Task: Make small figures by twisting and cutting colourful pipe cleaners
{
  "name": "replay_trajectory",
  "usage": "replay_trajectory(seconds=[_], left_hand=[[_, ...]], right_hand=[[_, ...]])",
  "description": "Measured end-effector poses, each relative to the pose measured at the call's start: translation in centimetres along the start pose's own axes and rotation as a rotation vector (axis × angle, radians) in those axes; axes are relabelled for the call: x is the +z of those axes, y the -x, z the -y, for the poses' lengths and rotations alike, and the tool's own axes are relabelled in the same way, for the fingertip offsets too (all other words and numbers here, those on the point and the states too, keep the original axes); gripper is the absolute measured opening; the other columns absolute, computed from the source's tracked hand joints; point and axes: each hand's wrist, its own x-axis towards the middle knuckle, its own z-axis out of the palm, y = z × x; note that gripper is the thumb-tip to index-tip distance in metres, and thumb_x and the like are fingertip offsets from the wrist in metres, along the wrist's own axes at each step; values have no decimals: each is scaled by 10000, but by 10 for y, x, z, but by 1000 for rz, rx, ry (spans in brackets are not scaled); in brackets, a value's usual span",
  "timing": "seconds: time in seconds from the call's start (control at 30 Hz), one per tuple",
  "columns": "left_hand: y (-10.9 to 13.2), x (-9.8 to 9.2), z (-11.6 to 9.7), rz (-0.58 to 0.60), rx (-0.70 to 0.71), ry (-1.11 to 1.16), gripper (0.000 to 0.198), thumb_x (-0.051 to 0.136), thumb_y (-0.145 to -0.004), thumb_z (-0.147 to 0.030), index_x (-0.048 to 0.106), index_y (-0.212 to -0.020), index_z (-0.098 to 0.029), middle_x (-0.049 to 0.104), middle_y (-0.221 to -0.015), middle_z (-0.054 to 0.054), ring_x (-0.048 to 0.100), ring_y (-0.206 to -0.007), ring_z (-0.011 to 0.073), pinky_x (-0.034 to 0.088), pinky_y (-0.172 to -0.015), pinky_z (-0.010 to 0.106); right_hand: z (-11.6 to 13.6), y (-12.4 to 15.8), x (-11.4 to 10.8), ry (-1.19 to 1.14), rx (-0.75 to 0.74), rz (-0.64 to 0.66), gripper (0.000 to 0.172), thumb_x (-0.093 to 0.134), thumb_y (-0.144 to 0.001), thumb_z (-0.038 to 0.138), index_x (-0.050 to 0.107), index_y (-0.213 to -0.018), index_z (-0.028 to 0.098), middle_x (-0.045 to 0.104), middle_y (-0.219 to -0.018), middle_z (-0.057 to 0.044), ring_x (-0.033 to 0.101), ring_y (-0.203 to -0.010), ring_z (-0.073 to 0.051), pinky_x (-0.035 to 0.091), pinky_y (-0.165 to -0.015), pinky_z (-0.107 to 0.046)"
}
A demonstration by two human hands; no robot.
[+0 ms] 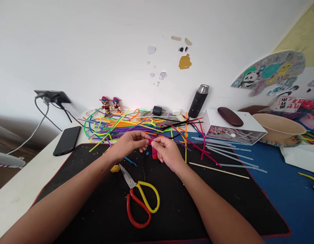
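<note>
Above the black mat (pixel 96 203), my left hand (pixel 129 146) and my right hand (pixel 167 153) meet fingertip to fingertip. Both pinch a pink pipe cleaner piece (pixel 154 154), tightly wound or folded, its lower end showing below the right thumb. The fingers cover most of it. On the mat nearer to me lie scissors (pixel 132 184) with one red and one yellow handle, blades slightly apart. A small yellow piece (pixel 115 168) and a short blue pipe cleaner (pixel 131 161) rest near my left wrist.
Behind my hands spreads a heap of coloured pipe cleaners (pixel 126 128). Clear sticks (pixel 233 156) and a wooden stick (pixel 219 170) lie to the right. A phone (pixel 67 140), a black flask (pixel 198 101), a white box (pixel 234 118) and a beige bowl (pixel 279 127) stand around.
</note>
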Motion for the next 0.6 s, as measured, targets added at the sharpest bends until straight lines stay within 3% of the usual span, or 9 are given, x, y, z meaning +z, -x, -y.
replay_trajectory(seconds=[0.27,0.6], left_hand=[[-3,-11,1,-58,7,277,516,881,-780,-564,784,-1020,-118,734,-783,60,666,-623,142,517,-562,236],[1,-12,-6,11,8,95,484,871,-777,-587,746,-918,-140,722,-775,36,659,-652,147,531,-610,255]], right_hand=[[9,2,-3,-40,-15,-56,342,734,-851,514,666,-898,182,467,-465,102,376,-340,-73,298,-377,-213],[6,2,-2,-9,-19,-24,361,718,-864,533,678,-929,181,469,-457,102,385,-338,-84,300,-375,-219]])
